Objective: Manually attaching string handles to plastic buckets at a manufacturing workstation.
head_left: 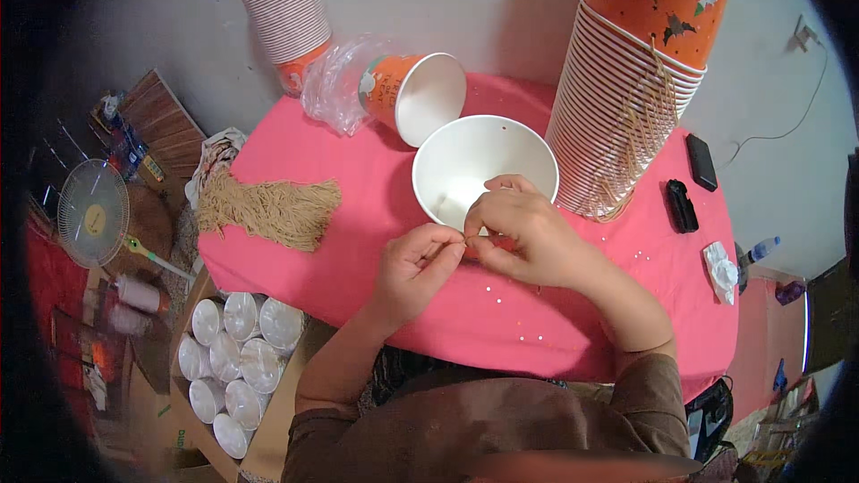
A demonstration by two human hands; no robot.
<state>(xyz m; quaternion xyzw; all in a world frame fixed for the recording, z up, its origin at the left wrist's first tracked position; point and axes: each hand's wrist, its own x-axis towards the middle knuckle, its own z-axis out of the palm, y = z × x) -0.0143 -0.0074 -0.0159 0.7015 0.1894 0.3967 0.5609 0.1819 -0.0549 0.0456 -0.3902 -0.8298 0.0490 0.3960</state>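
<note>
A white-lined paper bucket stands upright at the middle of the table, its open mouth facing up and a small hole near its far rim. At its near rim my left hand and my right hand meet, fingertips pinched together. Whatever lies between them is too small and hidden to make out; it may be a thin tan string. Fingers of my right hand reach over the rim. Orange shows on the bucket's outside beneath my hands. To the left lies a bundle of tan strings.
Right of the bucket rises a tall stack of orange-printed buckets with string handles hanging down. Another bucket lies tipped beside clear plastic wrap. A second stack stands back left. A cardboard box holds several white-lidded or upturned cups.
</note>
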